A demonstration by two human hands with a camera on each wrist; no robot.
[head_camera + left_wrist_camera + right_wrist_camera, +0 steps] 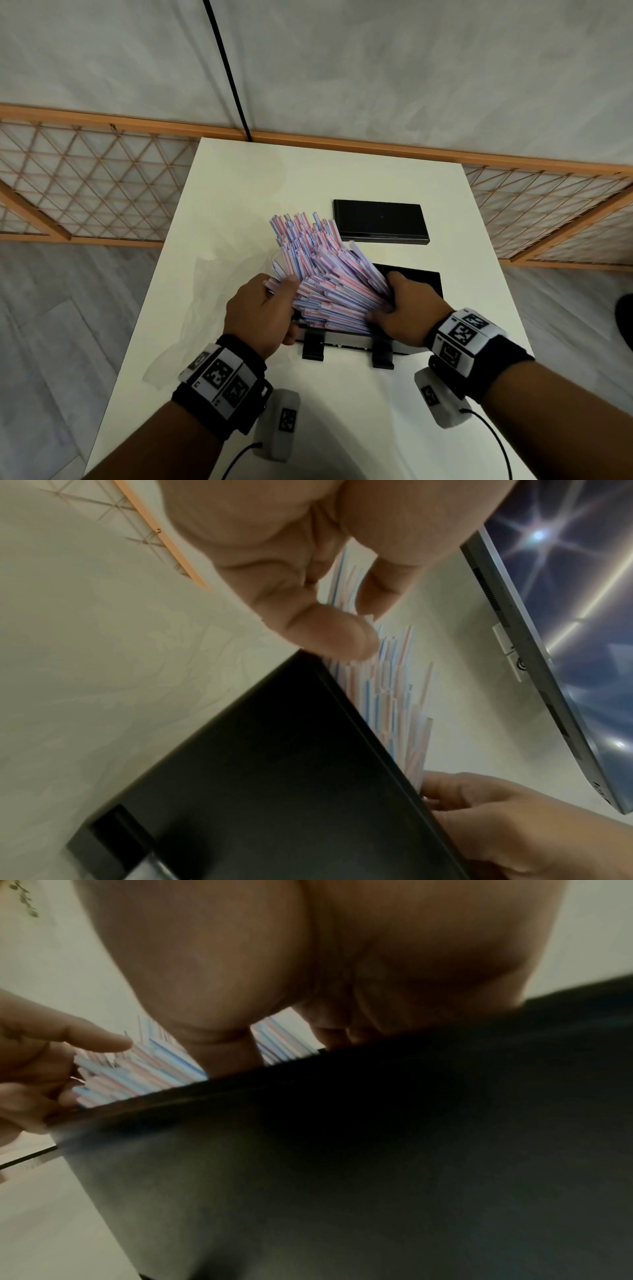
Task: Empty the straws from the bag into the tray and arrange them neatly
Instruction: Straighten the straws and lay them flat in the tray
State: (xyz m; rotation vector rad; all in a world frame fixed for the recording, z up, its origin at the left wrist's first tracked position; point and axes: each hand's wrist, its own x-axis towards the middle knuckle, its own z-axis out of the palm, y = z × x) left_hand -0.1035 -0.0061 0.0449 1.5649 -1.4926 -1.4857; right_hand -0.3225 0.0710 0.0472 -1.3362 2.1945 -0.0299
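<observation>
A big bundle of red, blue and white striped straws (pixel 318 274) lies fanned across the black tray (pixel 424 277), many ends sticking out past its far left side. My left hand (pixel 270 301) grips the bundle's near left ends; in the left wrist view its thumb and a finger pinch the straws (pixel 394 696) above the tray wall (pixel 274 777). My right hand (pixel 400 301) curls over the bundle's right side inside the tray. The right wrist view shows straws (pixel 154 1066) behind the tray wall (pixel 342 1150). The clear bag (pixel 205 298) lies crumpled on the table, left of the tray.
A flat black lid or box (pixel 380 222) lies behind the tray on the white table (pixel 239 178). Two black brackets (pixel 312 346) stick out at the tray's front. A wooden lattice screen (pixel 85 185) runs behind the table. A monitor (pixel 565 642) shows in the left wrist view.
</observation>
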